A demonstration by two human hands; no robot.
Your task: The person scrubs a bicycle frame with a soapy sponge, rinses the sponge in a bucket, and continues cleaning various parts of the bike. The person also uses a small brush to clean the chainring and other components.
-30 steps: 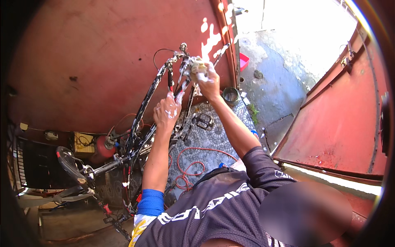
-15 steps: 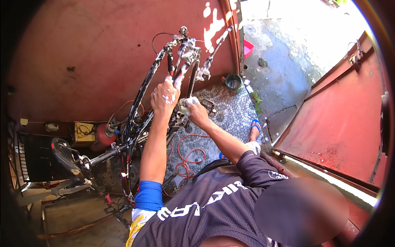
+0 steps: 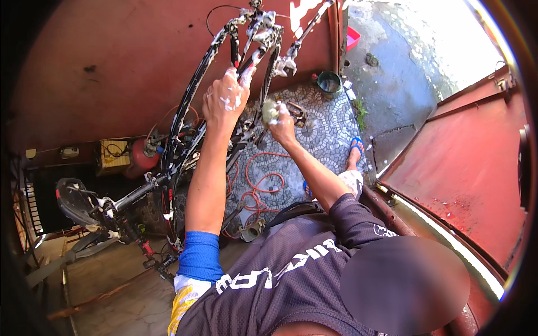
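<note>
Gripped by the left hand (image 3: 224, 99), near the floor's (image 3: 330, 129) left edge, is the soapy frame (image 3: 192, 85) (stiff, likely slippery, best held where bare), a sponge (image 3: 269, 111) being clasped in the right hand (image 3: 283, 126).

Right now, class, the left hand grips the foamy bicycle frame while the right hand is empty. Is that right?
Not quite: the right hand isn't empty. The head view shows it holding a pale foamy wad. The left hand does grip the foamy bicycle frame.
</note>
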